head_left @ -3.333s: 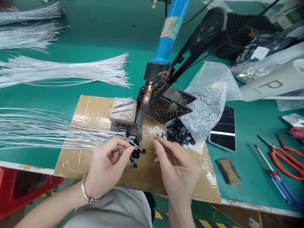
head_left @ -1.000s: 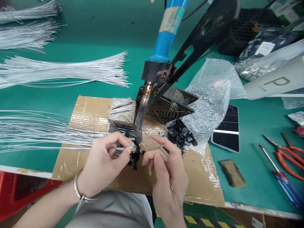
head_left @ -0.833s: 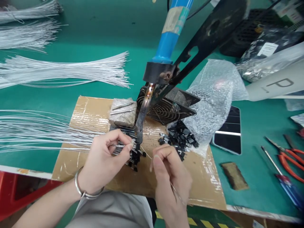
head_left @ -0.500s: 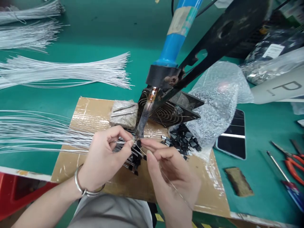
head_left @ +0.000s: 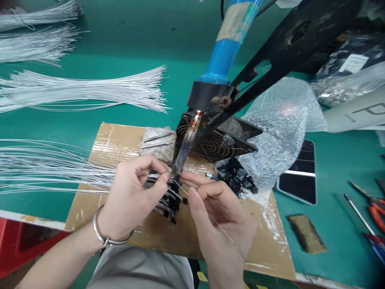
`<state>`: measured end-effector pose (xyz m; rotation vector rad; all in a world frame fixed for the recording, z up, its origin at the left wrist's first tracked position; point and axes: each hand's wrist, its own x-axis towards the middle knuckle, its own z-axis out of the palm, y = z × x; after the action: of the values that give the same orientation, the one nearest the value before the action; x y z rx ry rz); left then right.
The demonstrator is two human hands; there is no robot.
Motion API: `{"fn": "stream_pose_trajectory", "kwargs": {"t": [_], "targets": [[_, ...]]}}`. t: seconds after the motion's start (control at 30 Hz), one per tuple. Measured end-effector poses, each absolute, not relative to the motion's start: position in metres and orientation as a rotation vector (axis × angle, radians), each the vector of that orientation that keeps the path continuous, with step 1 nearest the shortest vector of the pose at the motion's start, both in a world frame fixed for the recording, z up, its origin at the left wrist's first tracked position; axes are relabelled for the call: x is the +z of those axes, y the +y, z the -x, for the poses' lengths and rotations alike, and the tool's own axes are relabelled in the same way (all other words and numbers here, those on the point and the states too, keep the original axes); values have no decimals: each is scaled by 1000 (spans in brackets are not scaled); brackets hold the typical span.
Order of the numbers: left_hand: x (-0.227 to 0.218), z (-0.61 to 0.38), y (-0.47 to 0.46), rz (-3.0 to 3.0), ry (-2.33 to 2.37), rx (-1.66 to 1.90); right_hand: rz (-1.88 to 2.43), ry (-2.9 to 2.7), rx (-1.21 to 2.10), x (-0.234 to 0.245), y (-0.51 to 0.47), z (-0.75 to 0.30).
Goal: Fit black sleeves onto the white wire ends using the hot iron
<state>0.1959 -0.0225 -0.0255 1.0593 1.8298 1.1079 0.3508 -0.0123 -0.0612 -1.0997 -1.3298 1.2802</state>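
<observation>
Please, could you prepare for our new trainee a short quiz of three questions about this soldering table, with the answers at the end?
1. True or false: the two metal rods lie on top of the pale block.
2. Multiple choice: which hand holds the thin wire that runs past its thumb toward the wrist?
A) left
B) right
C) neither
3. Fill in the missing word: the soldering iron's handle is mostly ____ in colour.

Key:
1. True.
2. B, the right hand.
3. Blue.
</observation>
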Motion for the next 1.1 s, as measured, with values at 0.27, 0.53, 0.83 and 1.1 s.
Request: {"fn": "stream_pose_trajectory", "kwargs": {"t": [0.27,0.53,0.83,1.1], "targets": [[-25,-195,-25,-1088,1823,1096,1098,-1319,1286,-59,-13,-351],[-25,-195,-25,-1073,1827,1098,1106,-1317,1285,-58,-13,-350],[-23,-195,-26,-1104,1819,1108,1096,-1317,1279,-59,-13,-349],[-24,-195,-25,-1092,1814,1116,1089,-1318,1272,-59,-13,-349]]}}
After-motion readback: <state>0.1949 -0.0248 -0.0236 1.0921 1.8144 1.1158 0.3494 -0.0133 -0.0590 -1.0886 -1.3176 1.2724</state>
